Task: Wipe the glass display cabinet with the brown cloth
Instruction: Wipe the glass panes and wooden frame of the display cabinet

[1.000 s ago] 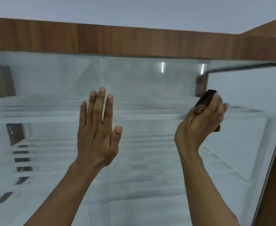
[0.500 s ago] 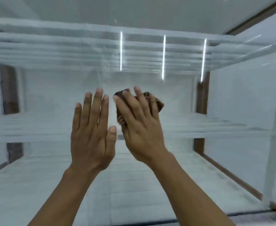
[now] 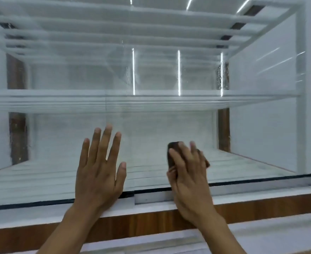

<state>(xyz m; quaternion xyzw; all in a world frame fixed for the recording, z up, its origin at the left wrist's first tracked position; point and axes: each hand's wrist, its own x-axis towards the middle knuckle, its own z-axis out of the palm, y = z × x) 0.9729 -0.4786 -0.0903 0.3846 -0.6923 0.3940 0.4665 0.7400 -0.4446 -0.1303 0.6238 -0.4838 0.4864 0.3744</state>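
Setting: white-lined glass display cabinet (image 3: pixel 261 125) with a wood-grain brown frame (image 3: pixel 151 222) is filling the view; bright vertical light streaks (image 3: pixel 178 72) are reflecting in the upper pane.
Shelf: horizontal clear glass shelf (image 3: pixel 59 101) is spanning the cabinet at mid-height, above both hands.
Front panes: two sliding glass panels are meeting near the centre — their lower edges are sitting in a black-edged white bottom track (image 3: pixel 151 197).
Left hand (image 3: pixel 98 173): lying flat against the glass, fingers spread and pointing upward, thumb out to the side; the heel of the palm is sitting at the level of the bottom track.
Right hand (image 3: pixel 189 178): pressing against the lower part of the glass, just right of the left hand and apart from it; fingers are extending over the cloth and pinning it to the pane.
Dark brown folded wiping cloth (image 3: pixel 172 154): sitting under the right fingers, low on the front glass — its upper-left corner is showing past the fingertips.
Image clarity: the right hand is appearing slightly blurred.
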